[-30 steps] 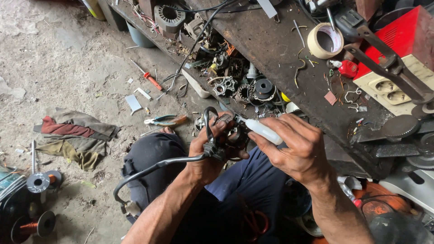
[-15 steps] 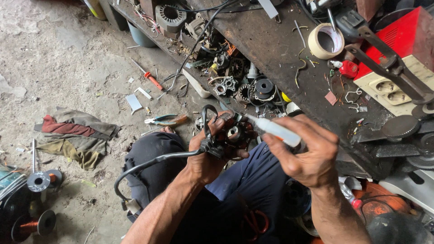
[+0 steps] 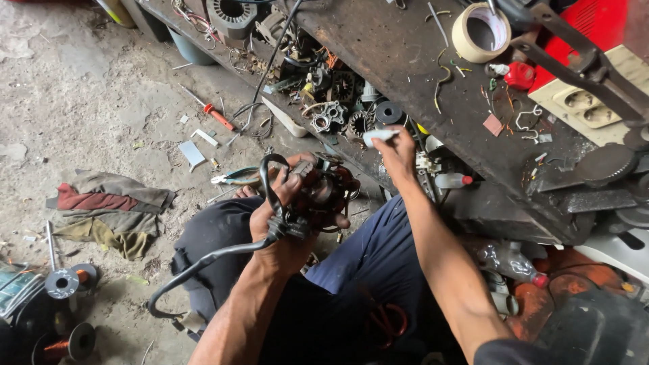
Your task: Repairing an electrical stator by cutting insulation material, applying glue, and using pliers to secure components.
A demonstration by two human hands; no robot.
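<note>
Motor part, a dark reddish-brown lump of windings and metal, sits in the left hand, held above the person's lap and just below the front edge of the workbench. That hand is wrapped tightly around it, fingers closed over the part together with a thick black cable that loops over the knuckles and trails down past the knee, away from the workbench. The right hand reaches up to the workbench edge and is closed around a pale, white-handled tool; what kind of tool it is, perhaps a screwdriver, the view is too poor to settle. Just beyond it, on the shelf under the workbench top, lies a jumble of small black gears and rotor parts. On the workbench top, well back from the edge, stands a roll of cream tape, with a beige socket strip at the far right. On the concrete floor, well apart from the workbench, lies a crumpled rag, and nearer the workbench a red-handled screwdriver and pliers.
</note>
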